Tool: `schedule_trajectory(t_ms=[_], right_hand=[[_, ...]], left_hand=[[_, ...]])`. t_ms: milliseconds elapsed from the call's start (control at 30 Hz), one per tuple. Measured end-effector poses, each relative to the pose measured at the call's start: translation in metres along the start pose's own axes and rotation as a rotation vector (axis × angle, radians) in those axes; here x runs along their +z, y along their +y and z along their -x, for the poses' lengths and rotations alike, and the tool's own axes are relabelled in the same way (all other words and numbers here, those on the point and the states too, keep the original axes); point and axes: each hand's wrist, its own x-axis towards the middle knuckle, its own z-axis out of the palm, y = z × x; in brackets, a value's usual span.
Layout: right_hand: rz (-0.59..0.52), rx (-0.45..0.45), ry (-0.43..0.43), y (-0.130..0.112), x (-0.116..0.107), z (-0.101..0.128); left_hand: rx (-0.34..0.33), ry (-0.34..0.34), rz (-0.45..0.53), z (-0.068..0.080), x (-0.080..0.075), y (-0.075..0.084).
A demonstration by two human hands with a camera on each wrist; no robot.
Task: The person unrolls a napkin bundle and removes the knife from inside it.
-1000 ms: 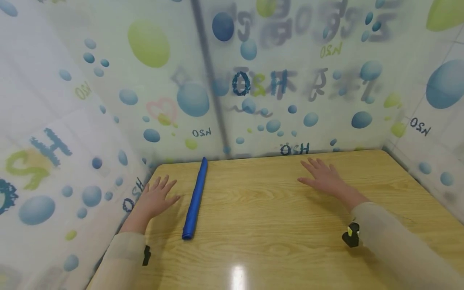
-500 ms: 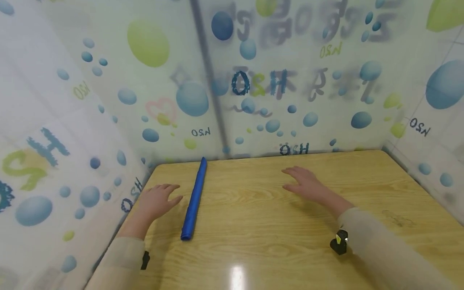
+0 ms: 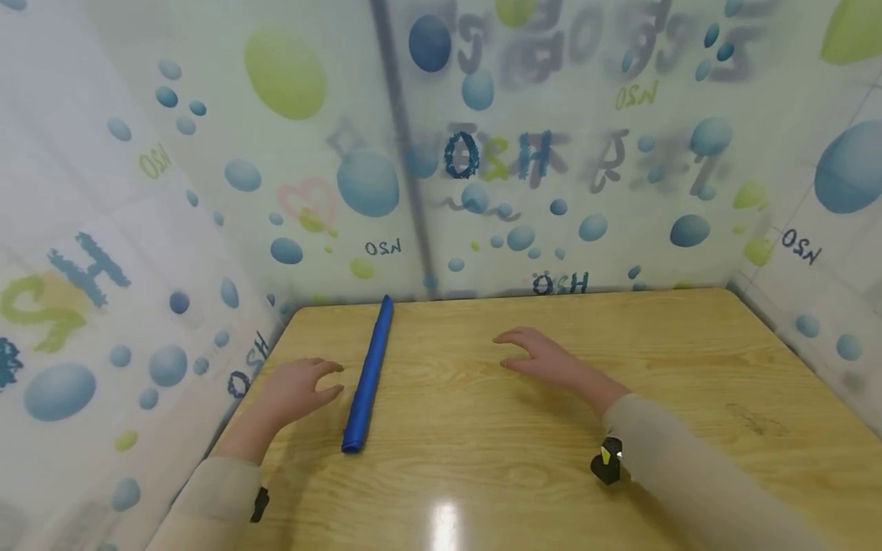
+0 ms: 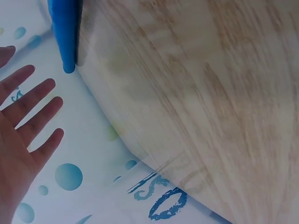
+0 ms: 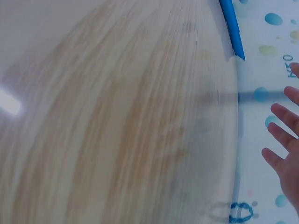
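On the left part of the wooden table (image 3: 441, 413) lies a long, narrow blue roll (image 3: 368, 375), its far end at the table's back edge. What kind of thing it is, I cannot tell. My left hand (image 3: 296, 390) hovers just left of the roll, thumb and fingers parted, apart from it. Farther off, to the right of the roll, my right hand (image 3: 544, 360) is held over the table with thumb and fingers spread and nothing between them. The left wrist view has part of the roll (image 4: 65, 32) beyond the spread fingers; the right wrist view shows its end (image 5: 233, 35).
Pale sheeting printed with blue and green bubbles (image 3: 368, 184) stands behind the table and along both sides. A dark strip (image 3: 403, 138) runs down the back sheet. Light glares off the table's near part. Dark devices (image 3: 606, 461) sit at both wrists.
My right hand has moved left across the table, toward the roll. My left hand has lowered slightly, and the fingers of both hands have bent from their wider spread. The roll stays where it was.
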Motion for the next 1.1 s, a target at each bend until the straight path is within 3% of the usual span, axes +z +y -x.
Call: schedule_trajectory(t_ms=[133,433,833,1100], right_hand=[[-0.001,-0.026,-0.038,-0.011,0.010,-0.014],[-0.022,-0.078,-0.086,-0.033,0.035,-0.033],[0.094,-0.238,-0.166,-0.079,0.071,-0.058],[0.167,-0.284,-0.203,-0.096,0.098,-0.074]], left_hand=[[0.015,-0.028,-0.017,0.003,0.002,0.000],[0.046,-0.134,0.061,0.005,0.009,0.001],[0.183,-0.149,0.106,0.006,0.024,0.000],[0.161,-0.178,0.130,0.006,0.028,0.000]])
